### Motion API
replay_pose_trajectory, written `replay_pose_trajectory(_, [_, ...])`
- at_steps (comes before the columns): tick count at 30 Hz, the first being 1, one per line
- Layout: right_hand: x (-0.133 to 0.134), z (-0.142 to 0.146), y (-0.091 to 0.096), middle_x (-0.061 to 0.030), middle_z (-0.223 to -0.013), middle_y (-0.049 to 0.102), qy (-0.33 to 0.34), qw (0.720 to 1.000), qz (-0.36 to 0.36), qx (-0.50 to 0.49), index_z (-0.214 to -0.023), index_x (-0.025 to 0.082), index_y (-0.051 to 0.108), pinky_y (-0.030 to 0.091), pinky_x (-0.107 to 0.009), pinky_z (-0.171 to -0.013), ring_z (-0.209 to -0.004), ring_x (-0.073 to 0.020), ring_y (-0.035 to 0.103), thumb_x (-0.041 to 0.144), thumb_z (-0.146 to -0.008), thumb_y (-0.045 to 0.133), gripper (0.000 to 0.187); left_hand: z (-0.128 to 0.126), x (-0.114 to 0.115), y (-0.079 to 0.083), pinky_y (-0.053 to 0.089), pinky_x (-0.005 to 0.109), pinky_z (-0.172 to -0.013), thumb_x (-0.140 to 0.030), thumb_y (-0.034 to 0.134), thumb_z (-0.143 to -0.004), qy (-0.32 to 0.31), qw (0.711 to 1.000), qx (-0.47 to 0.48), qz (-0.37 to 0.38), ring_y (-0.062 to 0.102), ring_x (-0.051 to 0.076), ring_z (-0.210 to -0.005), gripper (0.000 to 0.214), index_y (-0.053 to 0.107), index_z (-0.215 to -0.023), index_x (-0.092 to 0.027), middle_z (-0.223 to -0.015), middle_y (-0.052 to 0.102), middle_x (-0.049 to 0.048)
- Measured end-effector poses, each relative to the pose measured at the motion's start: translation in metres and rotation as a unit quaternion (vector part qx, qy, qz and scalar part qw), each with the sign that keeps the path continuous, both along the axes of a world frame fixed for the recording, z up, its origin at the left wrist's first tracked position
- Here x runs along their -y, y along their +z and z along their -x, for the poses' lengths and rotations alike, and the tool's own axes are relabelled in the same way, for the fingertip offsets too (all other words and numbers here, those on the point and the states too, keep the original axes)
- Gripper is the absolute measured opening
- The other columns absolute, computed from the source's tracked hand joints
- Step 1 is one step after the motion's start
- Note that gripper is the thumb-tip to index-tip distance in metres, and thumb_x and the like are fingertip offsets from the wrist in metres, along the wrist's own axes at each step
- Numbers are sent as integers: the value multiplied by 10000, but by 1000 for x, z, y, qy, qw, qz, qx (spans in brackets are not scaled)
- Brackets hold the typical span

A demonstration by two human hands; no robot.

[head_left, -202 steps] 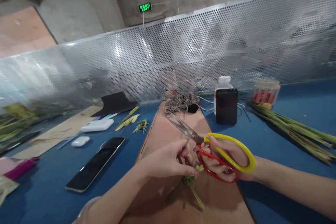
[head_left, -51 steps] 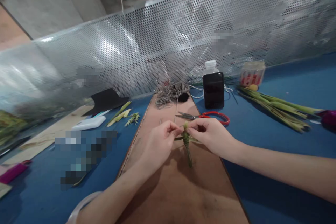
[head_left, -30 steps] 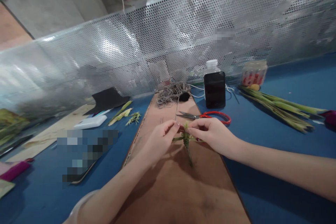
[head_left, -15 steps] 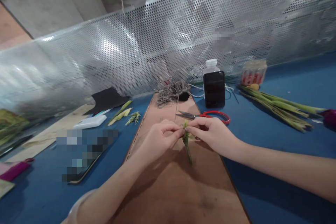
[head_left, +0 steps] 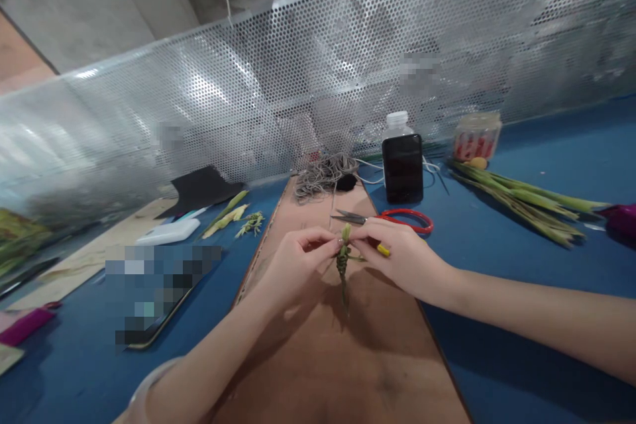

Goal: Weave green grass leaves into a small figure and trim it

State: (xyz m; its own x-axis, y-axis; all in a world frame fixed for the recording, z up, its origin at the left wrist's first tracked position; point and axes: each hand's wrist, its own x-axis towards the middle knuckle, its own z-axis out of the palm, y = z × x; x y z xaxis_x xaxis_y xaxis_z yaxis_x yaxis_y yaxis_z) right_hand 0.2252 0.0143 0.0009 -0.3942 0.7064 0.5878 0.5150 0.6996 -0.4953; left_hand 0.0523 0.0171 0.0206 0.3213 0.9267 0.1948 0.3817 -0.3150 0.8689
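Over a long brown board (head_left: 348,351), both hands pinch a small woven green leaf piece (head_left: 342,264) with a thin stem hanging down. My left hand (head_left: 294,263) is closed on its left side, thumb and forefinger pressed together. My right hand (head_left: 397,253) is closed on its right side. Red and yellow handled scissors (head_left: 397,217) lie on the board just behind my right hand, blades pointing left.
A coil of grey twine (head_left: 325,174) lies at the board's far end. A black phone (head_left: 402,167) leans on a white-capped bottle (head_left: 396,124). Green stalks (head_left: 527,204) and a jar (head_left: 476,137) lie right. Leaf scraps (head_left: 233,217), a white case (head_left: 167,232) and another phone (head_left: 154,305) lie left. A perforated metal screen (head_left: 318,86) backs the blue table.
The scissors that my right hand held earlier now lie on the board. Both hands have kept pinching the leaf piece, shifting it slightly left and up over the last second.
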Motion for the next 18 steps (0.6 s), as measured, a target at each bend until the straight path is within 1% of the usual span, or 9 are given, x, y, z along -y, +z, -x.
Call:
replay_pose_trajectory(3, [0, -1, -1, -36, -743, 568, -7, 998, -50, 38, -871, 156, 591, 430, -244, -646, -700, -121, 506, 160, -817, 422, 178, 0, 0, 0, 426, 251, -657, -298, 539, -709, -2, 1000, 2, 6, 561, 164, -727, 194, 637, -717, -131, -738, 645, 42])
replay_pose_trajectory(5, [1, 0, 0, -53, -780, 562, -19, 991, -100, 85, -879, 145, 583, 436, -264, -681, -752, -137, 501, 169, -829, 406, 186, -1, 1, -1, 425, 248, -650, -309, 540, -709, -2, 1000, 5, 9, 561, 161, -718, 202, 636, -719, -133, -730, 644, 39])
replay_pose_trajectory(7, [1, 0, 1, -76, -815, 551, -31, 975, -161, 149, -838, 130, 585, 439, -290, -699, -780, -155, 487, 175, -841, 385, 205, -1, 1, -1, 425, 247, -645, -327, 541, -708, -2, 1000, 10, 15, 561, 162, -715, 216, 637, -725, -134, -732, 645, 40])
replay_pose_trajectory(9, [0, -1, 2, -101, -876, 541, -35, 951, -226, 210, -798, 115, 588, 441, -313, -715, -815, -174, 473, 164, -844, 371, 228, -1, 2, -2, 424, 244, -641, -334, 548, -702, -2, 1000, 13, 27, 560, 161, -713, 222, 636, -728, -132, -735, 644, 41])
replay_pose_trajectory(12, [-3, -5, 1, -117, -1007, 522, -11, 913, -303, 273, -833, 100, 594, 432, -343, -776, -911, -199, 454, 128, -840, 365, 231, -2, 2, -1, 418, 240, -629, -311, 556, -688, -2, 999, 10, 40, 553, 153, -691, 203, 631, -722, -125, -717, 637, 40])
replay_pose_trajectory(14, [-6, -8, -1, -114, -1043, 518, 22, 895, -333, 295, -873, 91, 596, 416, -352, -829, -978, -210, 436, 120, -836, 376, 225, -3, 3, -1, 412, 240, -613, -302, 552, -685, 1, 999, 0, 40, 545, 149, -670, 196, 624, -701, -120, -689, 627, 36])
replay_pose_trajectory(16, [-9, -10, -2, -112, -1024, 533, 50, 887, -348, 301, -889, 81, 599, 402, -346, -865, -1018, -211, 424, 120, -834, 385, 224, -3, 3, -2, 405, 238, -594, -305, 543, -687, 3, 999, -11, 41, 537, 146, -653, 198, 613, -674, -120, -658, 613, 28])
replay_pose_trajectory(18, [-10, -11, -3, -117, -984, 550, 61, 885, -355, 297, -896, 72, 599, 405, -334, -864, -1020, -204, 432, 117, -837, 379, 232, -3, 2, -4, 400, 235, -580, -313, 535, -692, 4, 999, -19, 44, 529, 142, -641, 207, 602, -661, -119, -638, 599, 21])
